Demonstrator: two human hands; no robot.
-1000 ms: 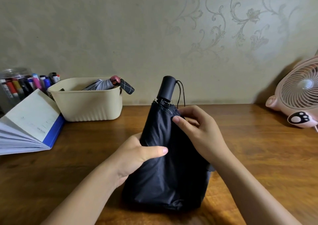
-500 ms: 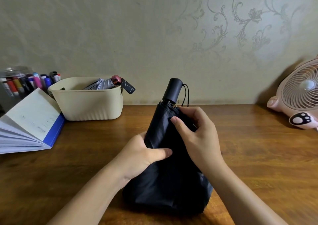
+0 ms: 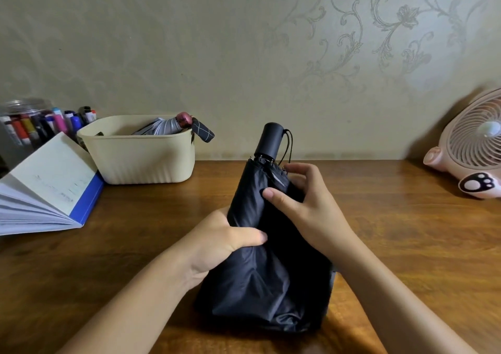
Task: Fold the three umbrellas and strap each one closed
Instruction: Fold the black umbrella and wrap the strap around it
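A black folding umbrella (image 3: 260, 278) stands tilted on the wooden desk (image 3: 406, 245), its cylindrical black handle (image 3: 271, 141) pointing up and away, a wrist cord hanging beside it. Its canopy is loose and baggy at the bottom. My left hand (image 3: 225, 241) squeezes the cloth at mid-height from the left. My right hand (image 3: 306, 204) grips the upper cloth just below the handle, thumb pressed on the fabric. A grey striped umbrella (image 3: 162, 127) with a pink tip lies in a cream basket (image 3: 141, 158), and a dark checked handle (image 3: 203, 131) sticks out over its rim.
An open book with a blue cover (image 3: 48, 188) lies at the left. A jar of markers (image 3: 32, 126) stands behind it. A pink desk fan (image 3: 471, 147) sits at the right edge. A patterned wall closes off the back of the desk.
The umbrella's handle has swung slightly to the right. My right hand has shifted its fingers on the upper cloth near the handle. My left hand keeps its grip.
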